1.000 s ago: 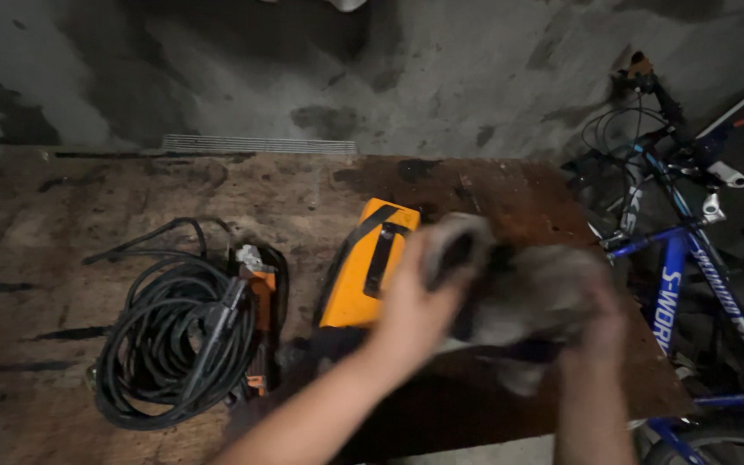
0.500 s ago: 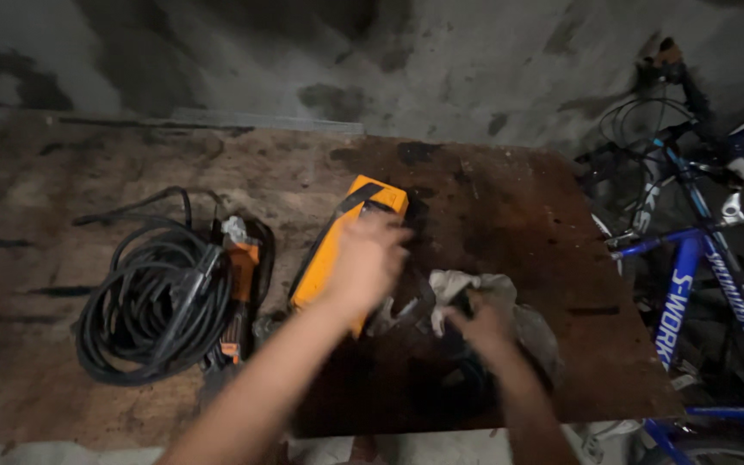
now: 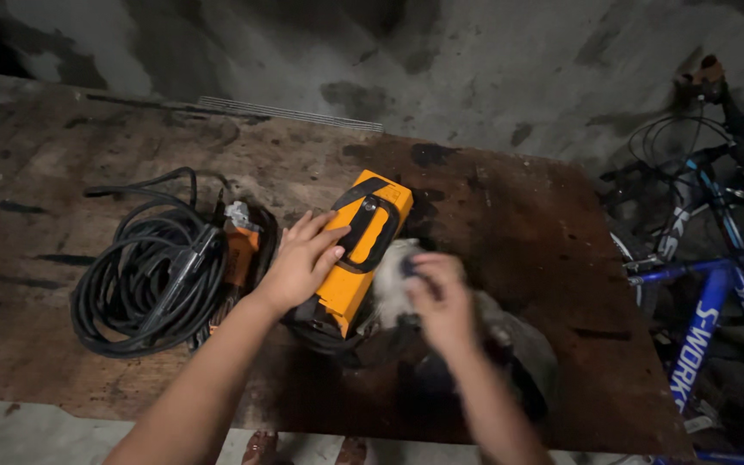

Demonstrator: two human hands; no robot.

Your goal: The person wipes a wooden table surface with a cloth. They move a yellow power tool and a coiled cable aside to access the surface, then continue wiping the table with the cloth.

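From my head camera I see both of my forearms bare all the way to the bottom edge of the view: no sleeves, no cuffs, no gloves. My left hand is sharp enough to make out the fingers, which carry no rings, and the wrist behind it has no watch or band. My right hand is blurred, so I cannot tell fine detail there, though I see no glove or covering on it either. At the very bottom of the view, between the arms, my toes show; whether they are in footwear I cannot tell.
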